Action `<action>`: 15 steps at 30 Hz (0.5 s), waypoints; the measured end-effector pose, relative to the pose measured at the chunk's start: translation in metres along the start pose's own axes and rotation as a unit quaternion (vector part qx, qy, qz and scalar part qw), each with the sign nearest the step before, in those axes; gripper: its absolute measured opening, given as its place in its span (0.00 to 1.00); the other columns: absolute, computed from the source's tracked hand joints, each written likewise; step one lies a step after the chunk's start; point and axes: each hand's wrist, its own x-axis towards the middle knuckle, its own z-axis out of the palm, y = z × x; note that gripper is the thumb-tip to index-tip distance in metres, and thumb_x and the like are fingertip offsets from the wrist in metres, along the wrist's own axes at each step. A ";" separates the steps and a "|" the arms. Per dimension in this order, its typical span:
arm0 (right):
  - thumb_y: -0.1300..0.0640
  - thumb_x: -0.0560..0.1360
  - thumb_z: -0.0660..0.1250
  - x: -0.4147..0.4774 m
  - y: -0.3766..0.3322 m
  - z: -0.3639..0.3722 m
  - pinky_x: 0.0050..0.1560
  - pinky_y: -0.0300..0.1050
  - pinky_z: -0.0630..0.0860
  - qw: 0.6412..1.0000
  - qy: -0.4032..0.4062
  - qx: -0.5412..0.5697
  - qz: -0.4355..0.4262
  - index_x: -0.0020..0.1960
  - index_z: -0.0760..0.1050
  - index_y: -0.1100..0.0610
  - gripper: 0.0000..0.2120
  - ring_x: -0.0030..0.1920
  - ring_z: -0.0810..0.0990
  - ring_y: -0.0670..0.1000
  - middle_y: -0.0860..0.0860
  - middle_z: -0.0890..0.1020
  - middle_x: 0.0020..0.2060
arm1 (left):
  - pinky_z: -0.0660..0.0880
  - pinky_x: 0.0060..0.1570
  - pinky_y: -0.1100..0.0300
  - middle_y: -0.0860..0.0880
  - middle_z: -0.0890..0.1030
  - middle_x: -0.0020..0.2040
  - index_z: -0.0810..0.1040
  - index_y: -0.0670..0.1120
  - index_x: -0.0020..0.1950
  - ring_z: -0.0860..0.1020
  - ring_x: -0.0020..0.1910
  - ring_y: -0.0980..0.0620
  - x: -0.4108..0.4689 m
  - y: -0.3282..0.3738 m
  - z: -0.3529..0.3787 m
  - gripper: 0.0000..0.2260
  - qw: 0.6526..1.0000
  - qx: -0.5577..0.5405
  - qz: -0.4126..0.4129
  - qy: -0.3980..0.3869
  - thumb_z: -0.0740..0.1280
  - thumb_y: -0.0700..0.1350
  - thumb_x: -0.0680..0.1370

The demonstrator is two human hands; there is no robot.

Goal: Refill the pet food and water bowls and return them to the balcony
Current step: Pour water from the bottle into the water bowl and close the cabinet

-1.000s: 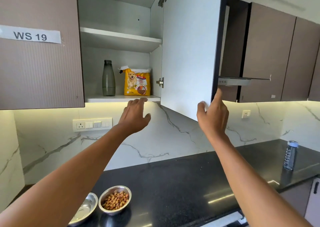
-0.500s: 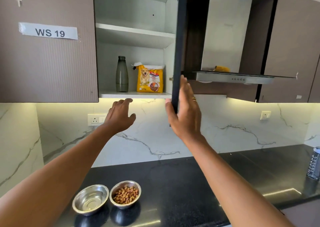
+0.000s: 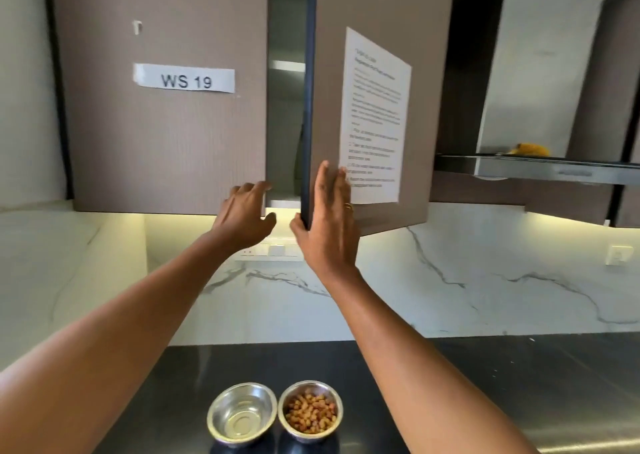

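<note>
Head view: right hand (image 3: 327, 231) flat, fingers (image 3: 325, 185) straight, on matte door (image 3: 329, 72); left hand (image 3: 242, 216) loose, empty.

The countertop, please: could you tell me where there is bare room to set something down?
The countertop is bare right of the kibble bowl and behind both bowls up to the backsplash. It is crowded where the steel bowl sits beside the kibble bowl; the left forearm hides what lies left.

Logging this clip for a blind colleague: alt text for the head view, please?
A person's right hand lies flat on a slightly ajar cupboard door bearing a printed sheet, while the left hand hovers open beside the gap. Below, on a black counter, a steel bowl of kibble stands beside a second steel bowl.
</note>
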 end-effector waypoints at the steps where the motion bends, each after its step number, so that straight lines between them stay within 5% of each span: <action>1: 0.47 0.76 0.75 0.002 -0.003 0.009 0.64 0.61 0.82 1.000 0.001 -0.007 0.006 0.86 0.50 0.57 0.49 0.82 0.62 0.65 0.63 0.58 0.84 | 0.70 0.70 0.42 0.41 0.72 0.75 0.66 0.47 0.79 0.68 0.75 0.38 0.004 -0.008 -0.004 0.29 1.000 0.002 0.001 0.001 0.70 0.46 0.79; 6: 0.40 0.79 0.70 0.016 -0.008 0.051 0.64 0.60 0.82 0.998 -0.001 -0.055 -0.005 0.86 0.49 0.57 0.47 0.81 0.62 0.66 0.64 0.57 0.84 | 0.68 0.73 0.42 0.43 0.67 0.80 0.63 0.47 0.81 0.64 0.79 0.39 0.028 -0.051 -0.012 0.30 0.999 0.043 0.032 0.001 0.69 0.47 0.80; 15: 0.34 0.78 0.67 0.038 -0.007 0.118 0.64 0.59 0.81 0.993 -0.041 -0.111 -0.020 0.87 0.45 0.53 0.49 0.84 0.55 0.67 0.65 0.50 0.85 | 0.54 0.80 0.38 0.46 0.43 0.85 0.56 0.52 0.84 0.42 0.84 0.41 0.074 -0.103 0.030 0.34 0.987 0.118 0.092 -0.053 0.65 0.39 0.81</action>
